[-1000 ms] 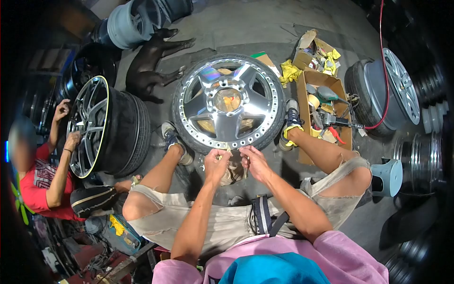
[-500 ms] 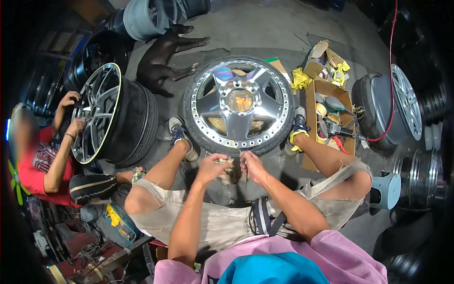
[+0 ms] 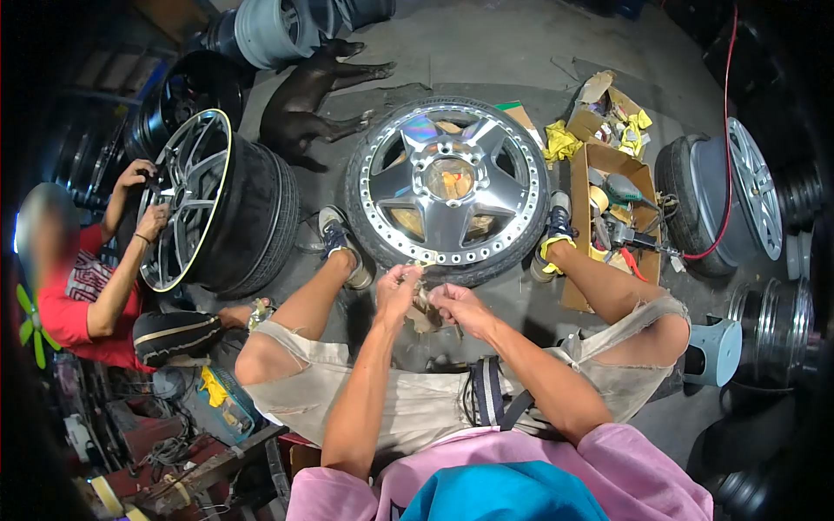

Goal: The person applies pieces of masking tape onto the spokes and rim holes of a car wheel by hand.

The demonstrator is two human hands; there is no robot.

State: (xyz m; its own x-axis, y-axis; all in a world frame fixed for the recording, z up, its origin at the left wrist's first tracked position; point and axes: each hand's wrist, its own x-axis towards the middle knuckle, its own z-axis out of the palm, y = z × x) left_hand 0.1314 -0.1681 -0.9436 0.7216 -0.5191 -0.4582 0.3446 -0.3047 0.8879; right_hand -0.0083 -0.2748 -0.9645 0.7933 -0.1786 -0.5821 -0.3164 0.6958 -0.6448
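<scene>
A polished wheel [image 3: 427, 222] with five broad spokes lies face up between the seated person's two shoes [image 3: 333, 229], a dark tyre [image 3: 356, 208] around it. Small round holes ring its rim, and a bit of yellowish tape or paper [image 3: 426, 258] shows at its near edge.

Both bare hands meet just this side of that near edge. The left hand [image 3: 400, 290] has thumb and fingertips drawn together, pinching something small and pale; it is too small to name, though it may be tape. The right hand [image 3: 457, 306], just beside it, has its fingers curled and the thumb against the forefinger; whether anything is in that grip I cannot tell. Crumpled tan material [image 3: 426, 316] shows between and below the hands.

On the floor [image 3: 460, 56], beyond the right shoe, an open cardboard box [image 3: 579, 193] holds a green power tool [image 3: 622, 188] and other jumbled tools. Near the box's far left corner lies yellow cloth [image 3: 560, 141]. Farther right, another wheel [image 3: 754, 187] stands on edge beside a red hose [image 3: 728, 113].

A black dog [image 3: 300, 106] lies on its side past the wheel's far left edge. At left, a co-worker in a red shirt [image 3: 74, 304] has both hands at an upright wheel with a yellow-edged rim [image 3: 184, 198].
</scene>
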